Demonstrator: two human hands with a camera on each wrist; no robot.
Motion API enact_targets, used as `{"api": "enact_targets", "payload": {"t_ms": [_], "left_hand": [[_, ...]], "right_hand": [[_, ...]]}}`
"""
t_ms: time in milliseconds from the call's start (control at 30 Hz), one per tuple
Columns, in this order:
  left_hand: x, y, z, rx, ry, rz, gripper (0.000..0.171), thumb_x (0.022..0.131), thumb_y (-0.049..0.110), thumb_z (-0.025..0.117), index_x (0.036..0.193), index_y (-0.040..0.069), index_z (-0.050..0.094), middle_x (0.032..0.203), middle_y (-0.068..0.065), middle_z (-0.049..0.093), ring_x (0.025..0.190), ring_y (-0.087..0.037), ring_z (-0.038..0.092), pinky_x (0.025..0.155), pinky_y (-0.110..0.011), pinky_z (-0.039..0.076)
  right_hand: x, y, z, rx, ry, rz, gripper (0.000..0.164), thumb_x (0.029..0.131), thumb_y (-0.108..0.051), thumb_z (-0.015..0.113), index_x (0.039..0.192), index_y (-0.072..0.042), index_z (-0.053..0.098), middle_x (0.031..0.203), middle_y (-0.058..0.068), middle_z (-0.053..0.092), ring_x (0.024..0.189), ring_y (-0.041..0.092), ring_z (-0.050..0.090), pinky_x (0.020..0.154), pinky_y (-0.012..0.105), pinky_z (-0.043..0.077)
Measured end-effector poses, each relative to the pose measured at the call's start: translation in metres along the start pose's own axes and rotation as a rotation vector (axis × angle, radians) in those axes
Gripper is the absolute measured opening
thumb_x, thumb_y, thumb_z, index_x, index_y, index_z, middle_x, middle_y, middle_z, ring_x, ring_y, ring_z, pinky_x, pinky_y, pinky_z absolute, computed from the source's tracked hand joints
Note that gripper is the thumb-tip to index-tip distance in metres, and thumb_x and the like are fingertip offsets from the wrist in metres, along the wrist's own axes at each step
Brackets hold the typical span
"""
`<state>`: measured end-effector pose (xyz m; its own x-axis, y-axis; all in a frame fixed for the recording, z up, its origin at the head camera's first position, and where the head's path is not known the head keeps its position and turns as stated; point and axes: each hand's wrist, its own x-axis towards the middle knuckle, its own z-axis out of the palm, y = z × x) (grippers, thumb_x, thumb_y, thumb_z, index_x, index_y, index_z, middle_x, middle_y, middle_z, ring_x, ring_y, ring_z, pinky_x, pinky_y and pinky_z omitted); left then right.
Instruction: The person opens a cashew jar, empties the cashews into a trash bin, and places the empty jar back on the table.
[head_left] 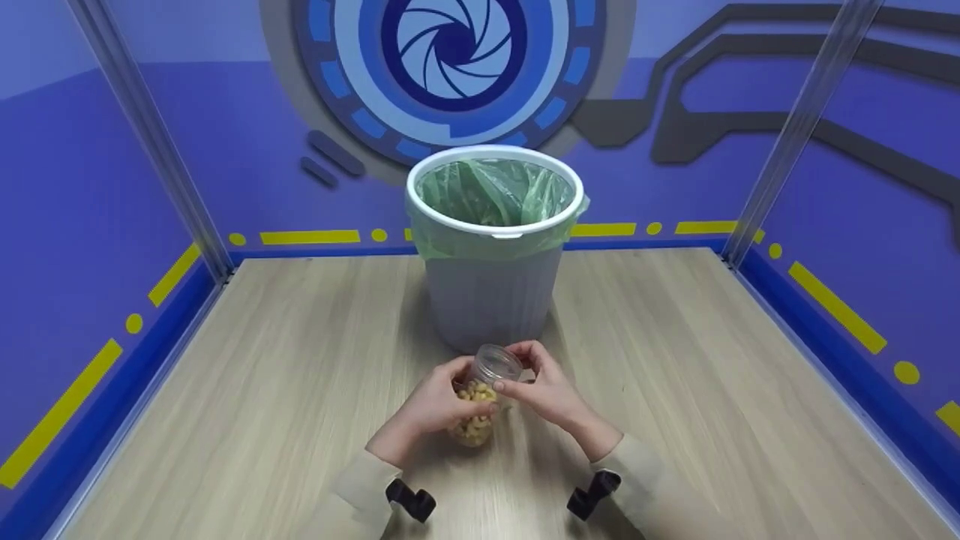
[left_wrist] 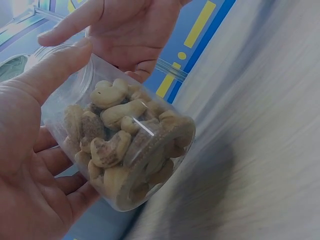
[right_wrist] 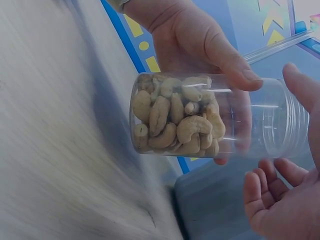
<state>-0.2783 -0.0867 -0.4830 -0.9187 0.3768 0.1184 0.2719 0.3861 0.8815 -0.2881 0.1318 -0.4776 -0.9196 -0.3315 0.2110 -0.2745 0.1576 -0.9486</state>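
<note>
A clear jar point(head_left: 474, 427) partly filled with cashews point(right_wrist: 175, 115) is held over the table, in front of the bin. Its top leans right and away from me. My left hand point(head_left: 442, 401) grips its side, thumb across the front and fingers behind, as the left wrist view shows around the jar point(left_wrist: 125, 135). At the jar's clear, ringed top point(head_left: 497, 363), my right hand point(head_left: 546, 386) has its thumb on the near side and forefinger on the far side. In the right wrist view, the other fingers point(right_wrist: 252, 192) of that hand curl beside the jar.
Just behind the hands stands a grey bin point(head_left: 491, 292) with a white rim and a green plastic liner point(head_left: 480, 187). The wood-patterned table point(head_left: 300, 360) has blue printed walls point(head_left: 195, 150) at the back and both sides. Black wrist bands point(head_left: 411, 500) sit at the sleeves.
</note>
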Motion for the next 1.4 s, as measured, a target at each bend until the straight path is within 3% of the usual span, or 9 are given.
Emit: {"api": "enact_targets", "payload": {"t_ms": [333,633,800,1000,1200,1400], "left_hand": [[0.0003,-0.0017,-0.0004,-0.006,0.003,0.011,0.066,0.080,0.028,0.089,0.135,0.006,0.061,0.115,-0.009,0.070,0.100,-0.019,0.063,0.088,-0.040,0.054],[0.0002,-0.0015,0.0001,-0.001,0.011,0.005,0.068,0.080,0.029,0.090,0.136,0.005,0.060,0.117,-0.010,0.070,0.102,-0.020,0.064,0.090,-0.042,0.054],[-0.0001,-0.0007,0.0001,0.001,0.008,-0.001,0.067,0.080,0.027,0.088,0.136,0.006,0.060,0.119,-0.010,0.070,0.104,-0.022,0.064,0.090,-0.044,0.055],[0.0003,0.0003,0.0004,-0.002,0.004,-0.007,0.067,0.080,0.029,0.088,0.137,0.006,0.060,0.120,-0.010,0.070,0.104,-0.022,0.065,0.091,-0.044,0.055],[0.0001,0.0002,0.0003,-0.008,0.001,0.005,0.068,0.080,0.028,0.089,0.137,0.005,0.060,0.118,-0.010,0.071,0.100,-0.019,0.065,0.087,-0.040,0.055],[0.0002,0.0016,0.0002,-0.003,0.004,0.006,0.068,0.080,0.030,0.089,0.136,0.005,0.060,0.117,-0.010,0.071,0.100,-0.019,0.065,0.088,-0.041,0.055]], "right_hand": [[-0.0011,0.0000,-0.0020,0.002,-0.060,-0.052,0.058,0.091,-0.010,0.074,0.141,0.008,0.051,0.135,0.028,0.056,0.114,0.013,0.053,0.084,0.022,0.053],[-0.0012,0.0031,-0.0032,0.063,-0.131,-0.129,0.064,0.094,-0.004,0.066,0.149,0.013,0.039,0.144,0.035,0.046,0.123,0.014,0.050,0.090,0.021,0.053],[-0.0017,0.0006,-0.0021,0.027,-0.086,-0.077,0.069,0.092,-0.014,0.075,0.149,0.006,0.041,0.143,0.028,0.049,0.123,0.020,0.049,0.090,0.025,0.052],[-0.0010,0.0006,0.0001,0.011,-0.017,-0.032,0.061,0.086,-0.014,0.081,0.134,0.007,0.050,0.128,0.025,0.055,0.108,0.014,0.053,0.083,0.025,0.051],[-0.0010,0.0008,-0.0011,0.011,-0.051,-0.043,0.058,0.090,-0.009,0.076,0.140,0.008,0.050,0.135,0.027,0.056,0.114,0.013,0.053,0.085,0.025,0.053],[-0.0011,0.0018,-0.0029,0.023,-0.100,-0.127,0.059,0.092,-0.003,0.068,0.144,0.013,0.046,0.136,0.033,0.053,0.116,0.010,0.052,0.084,0.022,0.054]]}}
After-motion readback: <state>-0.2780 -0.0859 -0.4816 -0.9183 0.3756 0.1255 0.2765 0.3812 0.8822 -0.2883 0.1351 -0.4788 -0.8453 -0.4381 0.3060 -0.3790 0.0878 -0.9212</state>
